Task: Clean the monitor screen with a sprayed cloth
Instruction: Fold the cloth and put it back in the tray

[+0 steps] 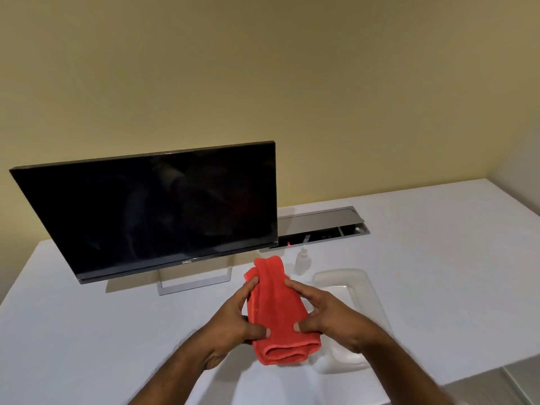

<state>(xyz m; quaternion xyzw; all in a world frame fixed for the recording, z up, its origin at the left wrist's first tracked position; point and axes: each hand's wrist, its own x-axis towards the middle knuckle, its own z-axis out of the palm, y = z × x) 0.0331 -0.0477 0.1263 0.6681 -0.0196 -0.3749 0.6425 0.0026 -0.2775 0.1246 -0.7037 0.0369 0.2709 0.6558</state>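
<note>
- The left hand and the right hand hold a folded red cloth between them, above the white counter.
- The left hand's fingers curl around the cloth's left edge, with the thumb pressed on the front of the fabric low down.
- The right hand closes on the cloth's right edge the same way, its thumb on the front near the left thumb, its fingers reaching up along the side.
- The cloth runs lengthwise away from the person; its near end shows a rolled fold, and its far end is rounded and points towards the monitor.
- The monitor stands on the counter to the left of the hands, on an open-frame stand; its screen is dark and faces the person, and the cloth is not touching it.
- A small pale bottle stands upright on the counter just beyond the cloth, to the right of the monitor's lower corner.
- A translucent tray lies on the counter under and to the right of the right hand.
- Behind the bottle, a metal cable hatch is set in the counter with its lid raised.
</note>
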